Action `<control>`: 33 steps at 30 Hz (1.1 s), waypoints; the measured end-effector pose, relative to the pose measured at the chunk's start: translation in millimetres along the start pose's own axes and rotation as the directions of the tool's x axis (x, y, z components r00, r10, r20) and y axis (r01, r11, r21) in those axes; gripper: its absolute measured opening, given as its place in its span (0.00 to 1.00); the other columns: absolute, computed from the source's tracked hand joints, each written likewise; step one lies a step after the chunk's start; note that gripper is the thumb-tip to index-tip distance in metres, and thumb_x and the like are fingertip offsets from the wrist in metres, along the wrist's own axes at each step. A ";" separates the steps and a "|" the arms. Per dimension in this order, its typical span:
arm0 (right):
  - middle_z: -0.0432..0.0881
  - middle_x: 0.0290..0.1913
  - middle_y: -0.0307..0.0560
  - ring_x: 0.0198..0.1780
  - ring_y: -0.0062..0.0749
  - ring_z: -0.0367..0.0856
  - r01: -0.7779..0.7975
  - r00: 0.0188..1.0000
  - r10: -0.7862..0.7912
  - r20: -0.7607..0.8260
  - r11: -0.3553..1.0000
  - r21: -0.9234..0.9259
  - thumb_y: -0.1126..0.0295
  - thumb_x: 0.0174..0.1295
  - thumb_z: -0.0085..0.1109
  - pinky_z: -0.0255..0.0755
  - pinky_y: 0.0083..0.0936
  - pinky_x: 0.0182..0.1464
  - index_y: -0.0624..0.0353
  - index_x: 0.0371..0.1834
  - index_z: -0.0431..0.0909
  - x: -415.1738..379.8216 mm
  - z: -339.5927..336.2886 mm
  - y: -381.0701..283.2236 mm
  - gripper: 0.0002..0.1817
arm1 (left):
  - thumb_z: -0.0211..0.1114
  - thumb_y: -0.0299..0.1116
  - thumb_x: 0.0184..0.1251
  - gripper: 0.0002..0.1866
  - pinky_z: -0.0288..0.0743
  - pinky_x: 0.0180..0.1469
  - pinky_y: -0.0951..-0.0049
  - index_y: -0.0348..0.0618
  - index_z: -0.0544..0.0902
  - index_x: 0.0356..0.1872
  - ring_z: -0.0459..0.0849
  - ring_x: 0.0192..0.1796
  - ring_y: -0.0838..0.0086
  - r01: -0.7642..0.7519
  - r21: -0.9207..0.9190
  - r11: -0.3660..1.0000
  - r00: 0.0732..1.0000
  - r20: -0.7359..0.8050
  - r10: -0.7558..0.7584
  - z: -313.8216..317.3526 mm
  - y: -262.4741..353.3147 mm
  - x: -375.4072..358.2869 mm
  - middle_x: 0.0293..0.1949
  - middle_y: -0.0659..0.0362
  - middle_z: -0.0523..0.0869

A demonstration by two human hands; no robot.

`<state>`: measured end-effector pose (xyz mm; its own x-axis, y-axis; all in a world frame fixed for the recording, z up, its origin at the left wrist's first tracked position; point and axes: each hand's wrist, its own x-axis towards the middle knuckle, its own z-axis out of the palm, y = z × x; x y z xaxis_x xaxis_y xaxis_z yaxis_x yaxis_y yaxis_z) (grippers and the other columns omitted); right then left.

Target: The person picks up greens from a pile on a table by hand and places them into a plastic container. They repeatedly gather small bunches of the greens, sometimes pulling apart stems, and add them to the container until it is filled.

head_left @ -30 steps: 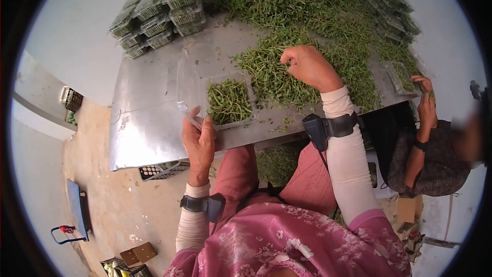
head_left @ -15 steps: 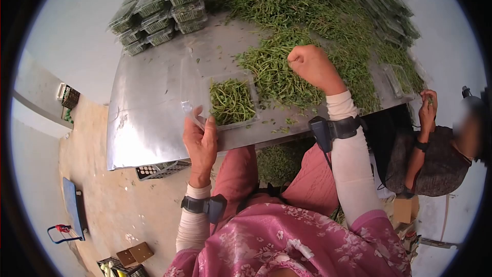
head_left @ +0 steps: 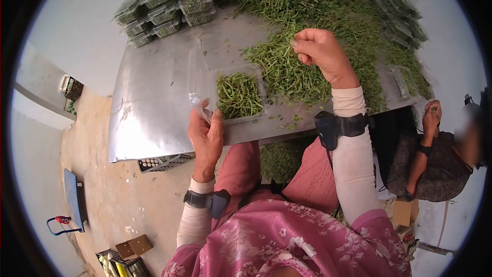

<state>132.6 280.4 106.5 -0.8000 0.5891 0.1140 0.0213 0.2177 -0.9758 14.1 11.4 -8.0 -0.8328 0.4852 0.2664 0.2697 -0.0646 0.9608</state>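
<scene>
A clear plastic clamshell box (head_left: pixel 265 92) stands open on the metal table, its lid folded out to the left. Cut green stems and leaves (head_left: pixel 239 95) fill its tray. My left hand (head_left: pixel 206 132) grips the box at the near left corner, thumb by the tray and fingers at the lid. Over the front of a big heap of loose greens (head_left: pixel 302 0), my right hand (head_left: pixel 325 54) is raised with thumb and forefinger pinched together. Whatever lies between those fingertips is too small to make out.
Filled clamshell boxes (head_left: pixel 166 0) are stacked at the back left, and more (head_left: pixel 397 13) at the back right. A co-worker (head_left: pixel 430 159) sits at the right, hands near another box (head_left: pixel 402 83). A crate (head_left: pixel 164 163) is below the table (head_left: pixel 148 107); a blue trolley (head_left: pixel 75 200) stands left.
My right hand has risen slightly away from me and turned, going from a fist to a pinch. My left hand stays on the box. The whole view has shifted a little.
</scene>
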 end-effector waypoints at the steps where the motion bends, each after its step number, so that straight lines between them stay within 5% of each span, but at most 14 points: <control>1: 0.80 0.26 0.36 0.24 0.14 0.74 0.010 1.000 -0.011 0.022 0.999 0.030 0.68 0.62 0.66 0.68 0.16 0.26 0.67 0.39 0.82 0.5 2.6 0.1 0.11 | 0.63 0.31 0.72 0.19 0.66 0.30 0.82 0.31 0.73 0.58 0.72 0.29 0.84 0.010 -0.007 1.000 1.000 0.000 -0.010 -0.2 0.3 -0.3 0.28 0.66 0.76; 7: 0.83 0.27 0.39 0.25 0.16 0.78 -0.114 0.969 0.058 0.240 0.967 0.229 0.68 0.62 0.64 0.70 0.15 0.25 0.68 0.39 0.81 -6.0 41.1 -4.5 0.12 | 0.63 0.31 0.72 0.19 0.67 0.34 0.81 0.29 0.74 0.58 0.72 0.32 0.84 0.062 -0.049 0.997 0.998 0.007 -0.061 -0.3 3.7 -1.1 0.30 0.66 0.77; 11: 0.83 0.32 0.44 0.26 0.18 0.79 -0.125 0.939 0.146 0.313 0.988 -0.085 0.67 0.66 0.61 0.70 0.15 0.27 0.73 0.48 0.77 -5.7 64.7 -1.3 0.17 | 0.63 0.30 0.72 0.19 0.68 0.34 0.81 0.29 0.74 0.58 0.72 0.32 0.84 0.056 -0.018 0.998 0.998 0.010 -0.056 -0.6 5.0 -0.3 0.30 0.65 0.77; 15: 0.83 0.31 0.43 0.26 0.19 0.80 -0.069 0.956 0.104 0.273 0.988 -0.135 0.67 0.66 0.61 0.70 0.16 0.27 0.76 0.55 0.73 -9.8 76.9 4.5 0.22 | 0.64 0.34 0.72 0.22 0.65 0.26 0.82 0.31 0.72 0.60 0.73 0.26 0.84 0.014 0.020 1.000 1.000 0.015 -0.014 -1.8 -2.6 0.5 0.28 0.65 0.77; 21: 0.85 0.31 0.46 0.29 0.23 0.83 0.189 0.973 -0.121 0.199 0.908 -0.373 0.69 0.64 0.62 0.75 0.22 0.31 0.72 0.50 0.78 -3.1 76.4 25.1 0.17 | 0.64 0.35 0.72 0.22 0.65 0.26 0.82 0.30 0.72 0.60 0.73 0.25 0.84 0.012 -0.003 1.000 1.000 0.021 -0.012 -1.4 -1.1 0.5 0.27 0.65 0.76; 27: 0.85 0.34 0.57 0.34 0.44 0.86 0.408 0.913 -0.347 0.214 0.796 -0.447 0.75 0.59 0.61 0.78 0.36 0.38 0.67 0.42 0.81 -13.6 99.4 21.9 0.10 | 0.64 0.33 0.72 0.21 0.65 0.26 0.82 0.30 0.72 0.60 0.72 0.25 0.84 0.002 0.022 1.000 1.000 0.017 -0.003 -0.7 1.5 0.7 0.26 0.66 0.76; 30: 0.83 0.33 0.57 0.36 0.54 0.83 0.604 0.796 -0.497 0.346 0.617 -0.504 0.78 0.56 0.58 0.76 0.43 0.41 0.68 0.37 0.79 -8.4 117.5 44.7 0.07 | 0.63 0.33 0.72 0.21 0.65 0.26 0.82 0.31 0.72 0.60 0.73 0.25 0.84 -0.007 0.019 1.000 1.000 0.018 0.007 -0.3 1.0 1.0 0.27 0.65 0.76; 31: 0.80 0.32 0.54 0.39 0.56 0.80 0.586 0.810 -0.418 0.411 0.585 -0.560 0.79 0.52 0.55 0.73 0.46 0.45 0.64 0.32 0.77 -13.7 122.7 46.1 0.05 | 0.63 0.33 0.72 0.21 0.65 0.26 0.82 0.31 0.72 0.60 0.73 0.25 0.84 -0.019 -0.001 1.000 1.000 0.016 0.019 0.2 -2.0 1.0 0.28 0.65 0.76; 33: 0.79 0.33 0.52 0.41 0.53 0.79 0.668 0.738 -0.522 0.428 0.471 -0.576 0.78 0.52 0.55 0.72 0.44 0.46 0.62 0.31 0.76 -18.5 132.0 51.1 0.04 | 0.63 0.32 0.72 0.20 0.67 0.29 0.82 0.31 0.73 0.59 0.72 0.28 0.84 -0.005 -0.024 1.000 1.000 0.006 0.005 1.3 -1.8 1.0 0.30 0.65 0.77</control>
<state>69.4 177.9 29.8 -0.8580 -0.0123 0.5135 -0.1787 0.9444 -0.2760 13.4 13.1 -9.6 -0.8283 0.4903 0.2712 0.2627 -0.0876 0.9609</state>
